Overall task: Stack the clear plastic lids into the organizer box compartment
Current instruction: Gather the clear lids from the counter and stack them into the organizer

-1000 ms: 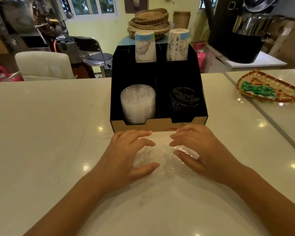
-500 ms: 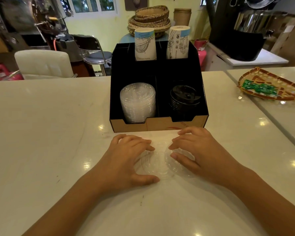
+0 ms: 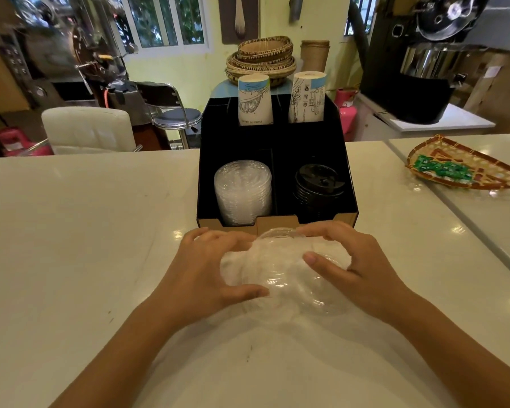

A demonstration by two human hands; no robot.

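Observation:
Clear plastic lids (image 3: pixel 283 275) are bunched on the white counter just in front of the black organizer box (image 3: pixel 206 172). My left hand (image 3: pixel 206 272) cups them from the left, thumb under the near edge. My right hand (image 3: pixel 357 266) grips them from the right, thumb resting on top. Inside the box's front-left compartment stands a stack of clear lids (image 3: pixel 242 191). The front-right compartment holds black lids (image 3: pixel 318 187).
Two sleeves of paper cups (image 3: pixel 255 100) stand in the box's rear compartments. A woven tray with green packets (image 3: pixel 454 167) lies at the right, beyond a seam in the counter. A white chair (image 3: pixel 89 129) and a stool stand behind the counter.
Both hands have closed in around the loose lids, gathering them into a bunch and tilting them up slightly off the counter.

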